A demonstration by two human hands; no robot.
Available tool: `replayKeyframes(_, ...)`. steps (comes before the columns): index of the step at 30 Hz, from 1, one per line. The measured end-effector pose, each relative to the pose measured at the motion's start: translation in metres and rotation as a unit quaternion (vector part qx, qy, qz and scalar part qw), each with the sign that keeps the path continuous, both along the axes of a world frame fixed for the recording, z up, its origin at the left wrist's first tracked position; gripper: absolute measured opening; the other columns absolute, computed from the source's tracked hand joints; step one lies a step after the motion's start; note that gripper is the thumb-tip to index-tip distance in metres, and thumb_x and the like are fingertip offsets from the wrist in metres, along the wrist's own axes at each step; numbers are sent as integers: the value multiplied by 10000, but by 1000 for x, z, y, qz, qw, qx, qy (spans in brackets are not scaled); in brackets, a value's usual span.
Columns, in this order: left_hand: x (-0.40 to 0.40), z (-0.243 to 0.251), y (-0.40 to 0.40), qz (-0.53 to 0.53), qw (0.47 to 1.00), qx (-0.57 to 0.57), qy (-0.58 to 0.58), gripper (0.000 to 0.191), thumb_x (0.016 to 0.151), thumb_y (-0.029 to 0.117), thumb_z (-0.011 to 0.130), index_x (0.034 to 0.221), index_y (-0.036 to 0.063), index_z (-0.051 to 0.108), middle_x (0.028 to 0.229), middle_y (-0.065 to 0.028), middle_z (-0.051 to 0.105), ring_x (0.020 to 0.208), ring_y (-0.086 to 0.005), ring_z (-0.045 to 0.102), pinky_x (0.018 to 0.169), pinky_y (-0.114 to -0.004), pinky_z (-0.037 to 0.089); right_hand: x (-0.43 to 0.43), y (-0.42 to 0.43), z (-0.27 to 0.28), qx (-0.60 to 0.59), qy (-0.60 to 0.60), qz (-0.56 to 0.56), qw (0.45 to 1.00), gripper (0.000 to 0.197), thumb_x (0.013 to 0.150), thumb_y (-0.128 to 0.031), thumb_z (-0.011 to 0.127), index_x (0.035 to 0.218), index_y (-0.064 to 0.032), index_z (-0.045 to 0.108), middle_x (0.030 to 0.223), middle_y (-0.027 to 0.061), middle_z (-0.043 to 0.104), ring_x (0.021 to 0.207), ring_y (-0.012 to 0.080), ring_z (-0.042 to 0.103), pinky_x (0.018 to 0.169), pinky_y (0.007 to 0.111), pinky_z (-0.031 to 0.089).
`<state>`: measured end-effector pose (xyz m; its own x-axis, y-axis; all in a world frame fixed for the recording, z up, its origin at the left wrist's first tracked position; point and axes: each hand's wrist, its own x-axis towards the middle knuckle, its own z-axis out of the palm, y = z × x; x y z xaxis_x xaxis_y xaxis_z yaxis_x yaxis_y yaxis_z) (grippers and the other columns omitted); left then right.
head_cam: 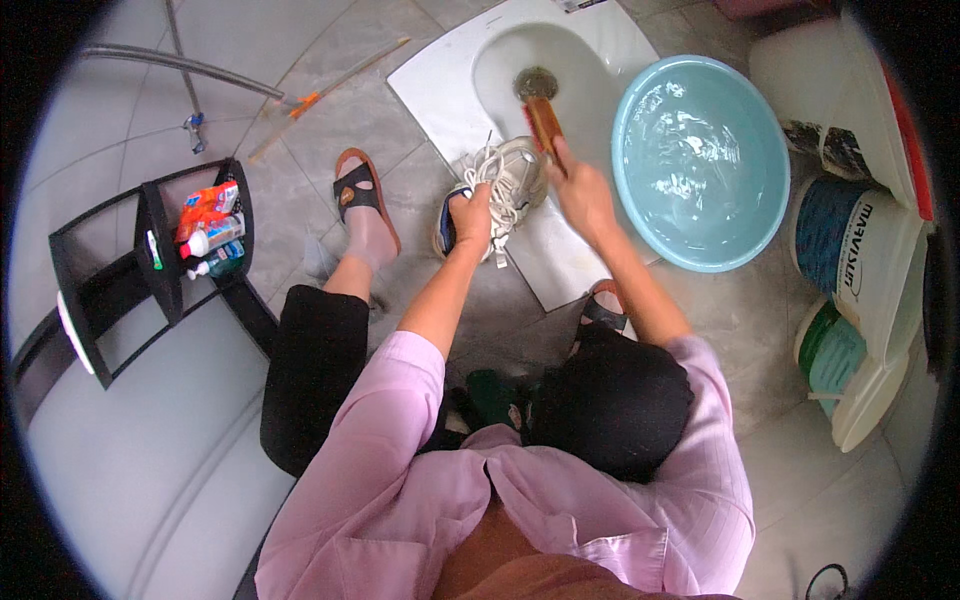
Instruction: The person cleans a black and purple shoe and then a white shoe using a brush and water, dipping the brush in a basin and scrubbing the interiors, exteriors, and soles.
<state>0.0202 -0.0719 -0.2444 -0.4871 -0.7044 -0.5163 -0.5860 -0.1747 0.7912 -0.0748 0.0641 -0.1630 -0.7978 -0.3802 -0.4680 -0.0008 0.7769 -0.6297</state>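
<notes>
My left hand [471, 219] grips a white lace-up sneaker [525, 176], its thumb over the collar beside the loose laces [496, 176]. The shoe is held above the near-left edge of a white squat toilet [442, 82]. In my right hand [583, 187] is a scrubbing brush [546, 124] with a wooden back and reddish bristles. The brush lies close to the shoe's toe, over the bowl; whether its bristles touch the shoe I cannot tell. Below the brush head sits the dark drain opening [536, 81].
A light-blue basin [701, 165] of water stands right of the toilet. Several buckets [870, 255] line the right side. At left, a black shelf [161, 247] holds bottles [217, 236] and an orange packet [206, 206]. A long stick [360, 71] crosses the floor at upper left.
</notes>
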Motion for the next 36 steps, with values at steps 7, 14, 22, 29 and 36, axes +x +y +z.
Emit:
replayKeyframes(7, 1, 14, 7, 5, 1000, -13, -4, 310, 711, 228, 533, 577, -49, 493, 555, -19, 471, 526, -106, 414, 488, -315, 351, -12, -9, 0, -3, 11, 27, 1000, 502, 791, -312, 493, 1236, -90, 427, 882, 273, 569, 857, 374, 567, 755, 432, 438)
replayKeyframes(14, 7, 15, -9, 68, 940, 329, 62, 255, 691, 165, 540, 822, -52, 568, 769, -116, 598, 647, -214, 566, 623, -325, 460, 4, 53, 30, -179, 112, -150, 966, 482, 768, -272, 562, 1217, -125, 471, 922, 207, 601, 834, 285, 599, 746, 336, 444)
replayKeyframes(22, -8, 42, -14, 182, 820, 531, 111, 303, 752, 133, 496, 994, -46, 536, 943, -179, 594, 807, -305, 596, 773, -418, 484, -15, 147, 16, 111, 83, -181, 974, 490, 750, -255, 565, 1205, -96, 483, 897, 199, 613, 833, 288, 598, 745, 337, 439)
replayKeyframes(29, 8, 45, -26, 88, 927, 334, 144, 232, 648, -29, 559, 874, -83, 571, 839, -169, 602, 761, -263, 604, 709, -356, 496, -11, 110, 60, -198, 107, -277, 934, 491, 738, -195, 609, 1193, -50, 495, 763, 32, 539, 689, 87, 477, 644, 218, 397)
replayKeyframes(36, -2, 43, -19, 36, 983, 141, 116, 101, 531, -14, 606, 605, -70, 568, 648, -62, 553, 569, -157, 512, 554, -287, 397, -36, 114, 36, -133, 87, -320, 934, 464, 786, -145, 549, 1225, -32, 451, 970, 114, 601, 800, 139, 557, 712, 244, 433)
